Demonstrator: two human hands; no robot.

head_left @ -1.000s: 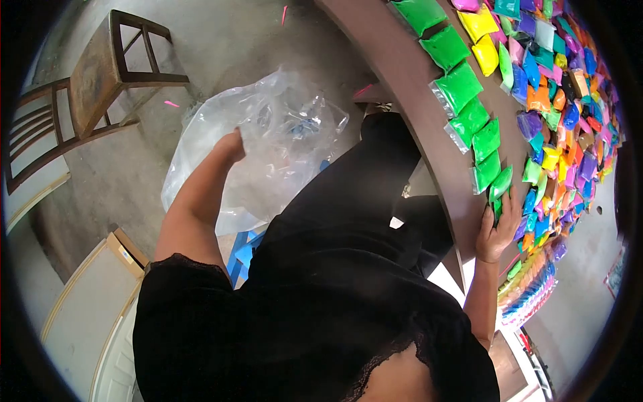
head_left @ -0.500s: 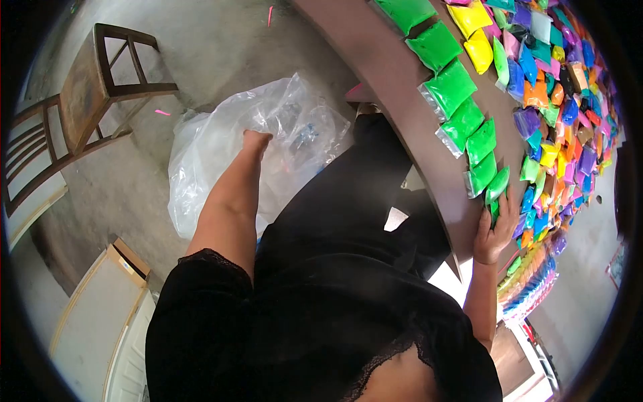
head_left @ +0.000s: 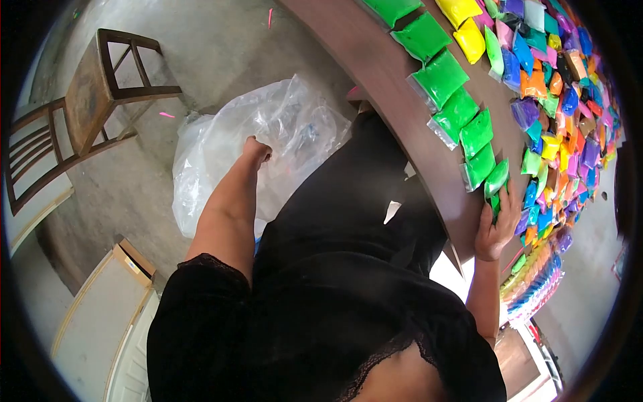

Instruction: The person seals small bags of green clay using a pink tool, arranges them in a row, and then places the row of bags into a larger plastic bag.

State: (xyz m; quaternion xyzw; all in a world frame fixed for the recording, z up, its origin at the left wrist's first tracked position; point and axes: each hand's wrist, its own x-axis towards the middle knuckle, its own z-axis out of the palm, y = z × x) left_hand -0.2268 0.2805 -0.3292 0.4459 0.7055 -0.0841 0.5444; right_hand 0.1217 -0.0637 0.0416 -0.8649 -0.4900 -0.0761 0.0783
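My left hand (head_left: 257, 150) is closed in a fist at the large clear plastic bag (head_left: 207, 157), seemingly gripping its film; the fingertips are hidden. On the brown table's right part, my right hand (head_left: 499, 226) has its thumb and fingers around a small green packet (head_left: 495, 205) at the near end of a row. Just beyond the fingertips lies another green packet (head_left: 496, 176), touching the held one. Further green packets (head_left: 445, 78) continue the row up the table, some overlapping, with clear flaps along their left edges.
Yellow packets (head_left: 469, 41) lie beside the green row. A big heap of mixed coloured packets (head_left: 549, 144) covers the table's far side. The table edge (head_left: 375, 100) curves past my legs. A wooden chair (head_left: 90, 107) stands at the left on the concrete floor (head_left: 201, 40).
My left fist shows more fully over the bag and has turned slightly. My right hand stays at the end of the green row. The whole view has shifted a little.
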